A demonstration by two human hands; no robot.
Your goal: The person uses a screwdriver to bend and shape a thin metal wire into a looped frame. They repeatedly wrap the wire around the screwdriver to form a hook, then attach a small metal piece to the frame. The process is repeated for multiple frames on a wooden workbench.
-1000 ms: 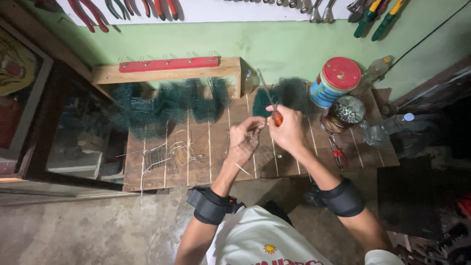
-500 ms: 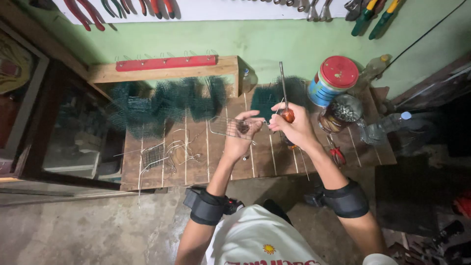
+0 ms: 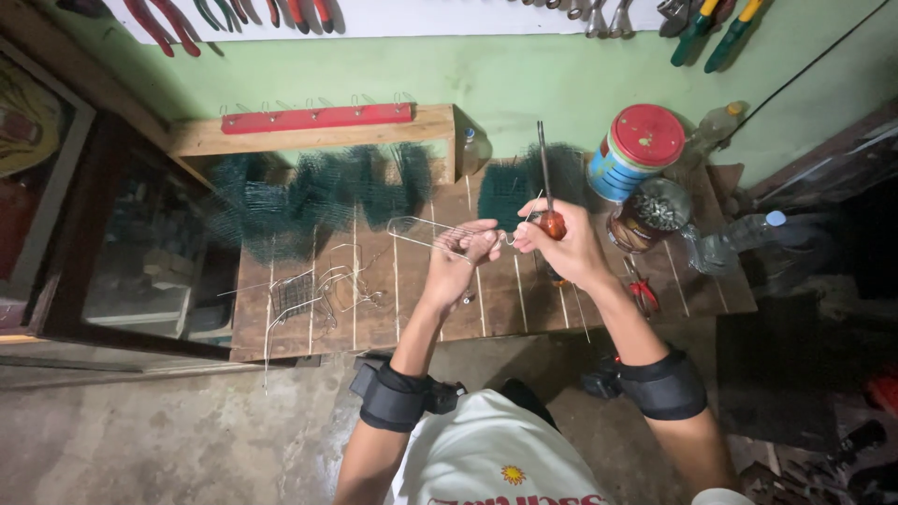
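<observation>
Left hand point(image 3: 460, 248) grips a wire frame point(image 3: 426, 231) above the bench point(image 3: 281, 327); right hand point(image 3: 561, 243), at its 3 o'clock, clenches a screwdriver point(image 3: 545, 192); the springy wire may slip loose

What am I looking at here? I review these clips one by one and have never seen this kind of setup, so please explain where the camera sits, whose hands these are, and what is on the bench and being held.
There is no machine: a person works with bare hands, and the single camera is worn on their head, looking down. The left hand pinches a bent wire frame held above a slatted wooden bench. The right hand grips a tool with a reddish handle and a thin metal shaft pointing up. On the bench lie dark green mesh pieces, a tangle of bent wire, a red-lidded tin, a jar, a clear plastic bottle and red-handled pliers. More hand tools hang on the green wall above.
</observation>
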